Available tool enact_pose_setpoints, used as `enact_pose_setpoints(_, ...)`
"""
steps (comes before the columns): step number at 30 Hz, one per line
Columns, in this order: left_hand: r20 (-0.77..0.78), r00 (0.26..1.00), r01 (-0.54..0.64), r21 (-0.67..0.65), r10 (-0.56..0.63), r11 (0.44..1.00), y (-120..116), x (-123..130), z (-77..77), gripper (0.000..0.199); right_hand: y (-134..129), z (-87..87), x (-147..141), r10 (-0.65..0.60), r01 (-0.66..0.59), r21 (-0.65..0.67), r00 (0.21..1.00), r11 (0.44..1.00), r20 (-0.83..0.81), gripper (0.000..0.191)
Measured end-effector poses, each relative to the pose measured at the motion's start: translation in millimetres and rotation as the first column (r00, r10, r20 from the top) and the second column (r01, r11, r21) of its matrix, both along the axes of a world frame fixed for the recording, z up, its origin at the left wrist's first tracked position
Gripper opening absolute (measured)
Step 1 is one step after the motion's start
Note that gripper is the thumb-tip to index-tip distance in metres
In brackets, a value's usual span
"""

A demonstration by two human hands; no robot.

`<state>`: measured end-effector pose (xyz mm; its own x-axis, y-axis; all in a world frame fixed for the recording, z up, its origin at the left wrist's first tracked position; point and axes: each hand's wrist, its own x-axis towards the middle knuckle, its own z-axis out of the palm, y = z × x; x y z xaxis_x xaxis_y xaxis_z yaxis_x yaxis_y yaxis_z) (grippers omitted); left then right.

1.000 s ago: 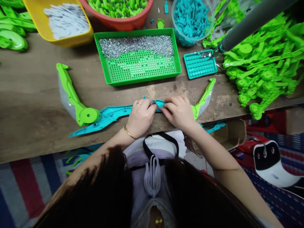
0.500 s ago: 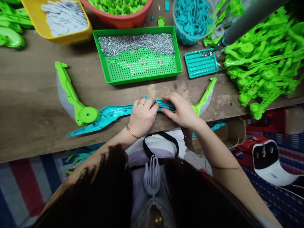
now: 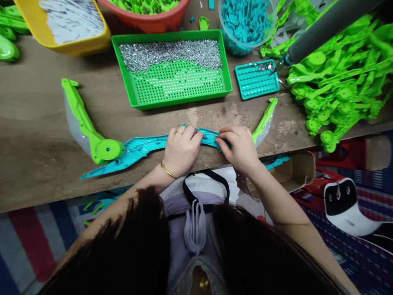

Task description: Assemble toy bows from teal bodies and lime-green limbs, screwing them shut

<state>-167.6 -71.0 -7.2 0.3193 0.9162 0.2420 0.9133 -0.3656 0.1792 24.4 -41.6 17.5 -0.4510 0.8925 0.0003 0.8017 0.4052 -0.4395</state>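
Note:
A long blue plastic bow-shaped part [image 3: 144, 146] lies along the table's front edge, a thin dark wire running inside it. Green curved arms with clear strips sit at its ends, the left arm [image 3: 82, 119] and the right arm [image 3: 264, 121]. My left hand [image 3: 182, 149] is closed on the middle of the blue part, fingertips at its upper edge. Just to the right, my right hand [image 3: 238, 147] pinches at the wire over the blue part, thumb and fingers together. The palms hide some of the part.
Behind stands a green tray [image 3: 181, 88] of silver screws, with a small teal tray [image 3: 258, 84] beside it. A yellow bin [image 3: 73, 49], a red basin [image 3: 150, 20] and a clear tub [image 3: 245, 45] stand farther back. Green parts [image 3: 337, 82] and a grey tool [image 3: 319, 30] are at right.
My right hand has shifted slightly along the blue part, its fingers now drawn together, uncovering more of the wire. The whole view has moved a little, so the trays appear farther left.

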Motion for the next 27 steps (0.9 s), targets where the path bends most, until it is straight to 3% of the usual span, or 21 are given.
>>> enact_pose_setpoints(4, 0.035, 0.999, -0.003, -0.029, 0.004, 1.000, -0.2, 0.1, -1.9, 0.030, 1.7, -3.2, -5.6, -0.111, 0.102, -0.072, 0.985, 0.992, -0.130, 0.011)
enact_pose_setpoints(7, 0.043, 0.999, -0.008, -0.030, 0.009, 1.000, 0.6, 0.2, -2.3, 0.031, 2.7, -6.0, -7.4, -0.165, 0.150, -0.109, 0.977, 0.983, -0.135, 0.011)
enact_pose_setpoints(12, 0.047, 0.998, -0.031, -0.026, 0.032, 0.999, 1.5, 2.1, -1.1, 0.032, -3.6, -8.2, -9.1, -0.171, 0.172, 0.014, 0.984, 0.985, -0.047, 0.010)
enact_pose_setpoints(17, 0.055, 0.996, -0.067, -0.008, 0.067, 0.998, 3.0, 4.9, -1.5, 0.029, -7.3, -9.1, -7.1, -0.127, 0.133, 0.089, 0.989, 0.987, -0.074, 0.010)
enact_pose_setpoints(20, 0.045, 0.996, -0.078, 0.021, 0.077, 0.997, 4.3, 5.5, -2.1, 0.027, -5.5, -10.2, -5.4, -0.031, 0.039, 0.139, 0.998, 0.990, -0.062, 0.009)
enact_pose_setpoints(23, 0.061, 0.995, -0.075, -0.011, 0.075, 0.997, 5.0, 5.3, -1.6, 0.027, -3.8, -11.5, -4.3, 0.047, -0.041, 0.191, 0.999, 0.981, -0.027, 0.010)
enact_pose_setpoints(27, 0.085, 0.992, -0.085, -0.048, 0.089, 0.995, 5.2, 5.8, -0.7, 0.028, -4.3, -13.5, -4.0, 0.055, -0.053, 0.304, 0.999, 0.951, 0.002, 0.014)
